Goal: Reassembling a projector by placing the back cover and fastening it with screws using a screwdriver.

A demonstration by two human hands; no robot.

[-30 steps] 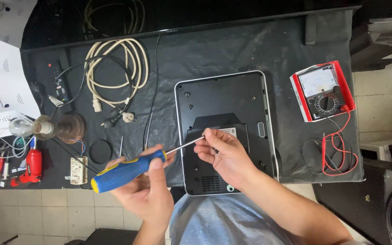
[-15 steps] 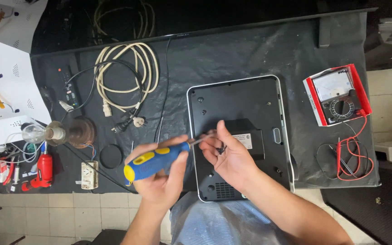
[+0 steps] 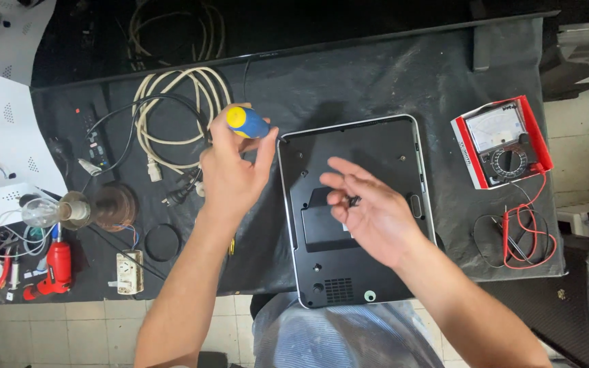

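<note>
My left hand (image 3: pixel 232 170) grips a screwdriver with a blue and yellow handle (image 3: pixel 247 122), held upright just left of a black flat device (image 3: pixel 376 146) with a silver rim lying bottom side up on the dark cloth. My right hand (image 3: pixel 369 208) hovers palm up over the middle of the device with fingers spread. A small dark screw (image 3: pixel 354 200) rests on its fingers. The screwdriver's shaft is hidden behind my left hand.
A coiled cream cable (image 3: pixel 172 116) and black plugs lie left of the device. An analog multimeter in a red case (image 3: pixel 502 142) with red and black leads (image 3: pixel 523 235) sits at right. A bulb in a socket (image 3: pixel 56 211), a red tool (image 3: pixel 54 269) and white panels (image 3: pixel 1 146) crowd the left edge.
My left hand swung the screwdriver from lying level to upright and moved up toward the device's top left corner. My right hand opened palm up with the small screw on it.
</note>
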